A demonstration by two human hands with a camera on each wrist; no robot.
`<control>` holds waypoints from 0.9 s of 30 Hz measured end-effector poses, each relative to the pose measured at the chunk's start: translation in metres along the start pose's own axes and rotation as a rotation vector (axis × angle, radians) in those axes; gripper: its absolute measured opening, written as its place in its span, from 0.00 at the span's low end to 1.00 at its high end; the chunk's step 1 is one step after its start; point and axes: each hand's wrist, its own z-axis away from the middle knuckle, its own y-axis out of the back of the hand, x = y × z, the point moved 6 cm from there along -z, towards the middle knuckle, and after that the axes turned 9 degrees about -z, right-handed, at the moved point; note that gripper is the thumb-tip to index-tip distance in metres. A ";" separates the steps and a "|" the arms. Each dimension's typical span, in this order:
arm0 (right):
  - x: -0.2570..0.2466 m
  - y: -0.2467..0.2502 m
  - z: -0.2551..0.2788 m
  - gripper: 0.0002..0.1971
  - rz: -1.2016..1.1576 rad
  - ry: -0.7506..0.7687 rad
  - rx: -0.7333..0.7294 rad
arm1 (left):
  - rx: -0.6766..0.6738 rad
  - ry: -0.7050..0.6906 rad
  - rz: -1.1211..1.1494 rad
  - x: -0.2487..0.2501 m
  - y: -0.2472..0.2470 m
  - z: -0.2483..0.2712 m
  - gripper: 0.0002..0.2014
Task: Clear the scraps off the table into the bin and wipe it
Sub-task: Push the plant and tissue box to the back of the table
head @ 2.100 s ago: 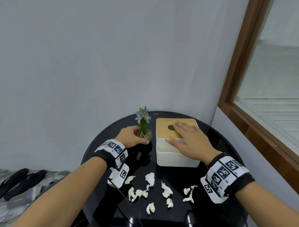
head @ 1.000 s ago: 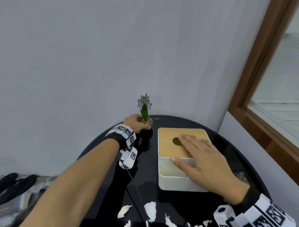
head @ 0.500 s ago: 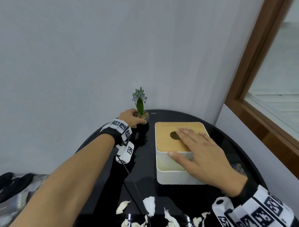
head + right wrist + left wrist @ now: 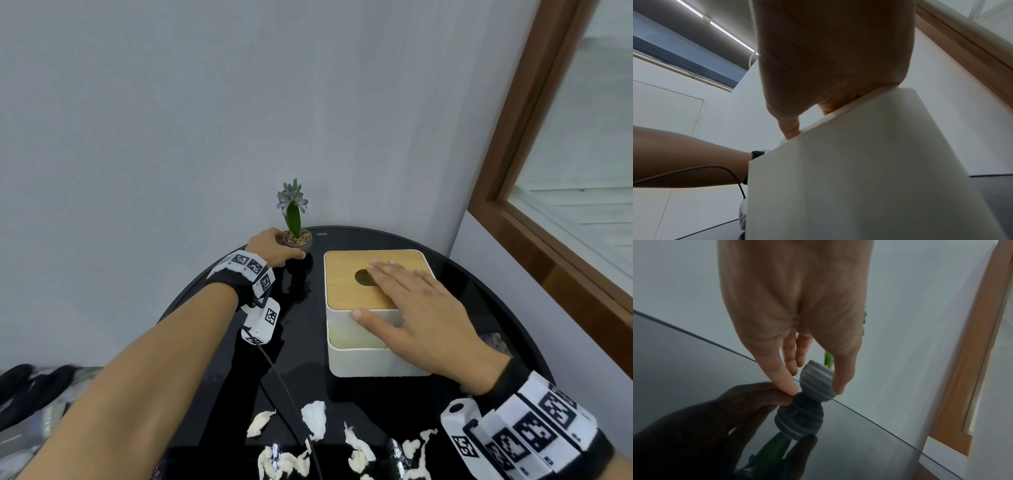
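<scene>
The pot (image 4: 816, 381) is pinched between thumb and fingers (image 4: 785, 381) of the left hand (image 4: 273, 247), at the counter's (image 4: 301, 346) far edge. The right hand (image 4: 416, 315) is laid flat on the box (image 4: 356, 359), fingers straight and together over its wooden lid, thumb pressed on the front wall. The scraps (image 4: 313, 423) are scattered on the counter behind both wrists.
</scene>
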 end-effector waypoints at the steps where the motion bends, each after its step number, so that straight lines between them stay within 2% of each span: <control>1: 0.000 0.000 0.000 0.42 -0.003 0.001 0.003 | 0.000 0.002 -0.015 0.001 0.001 0.003 0.41; 5: -0.002 -0.002 0.000 0.42 -0.018 0.009 0.023 | 0.007 -0.004 -0.091 0.000 0.004 0.015 0.48; 9: -0.004 0.000 -0.001 0.41 -0.022 0.008 0.001 | 0.034 -0.014 -0.110 0.002 0.008 0.032 0.43; 14: -0.006 0.003 0.001 0.40 -0.027 0.015 0.009 | 0.053 -0.011 -0.083 -0.002 0.011 0.057 0.42; 27: -0.003 0.013 0.013 0.38 -0.106 0.004 0.000 | 0.049 -0.200 -0.026 0.027 0.012 0.163 0.33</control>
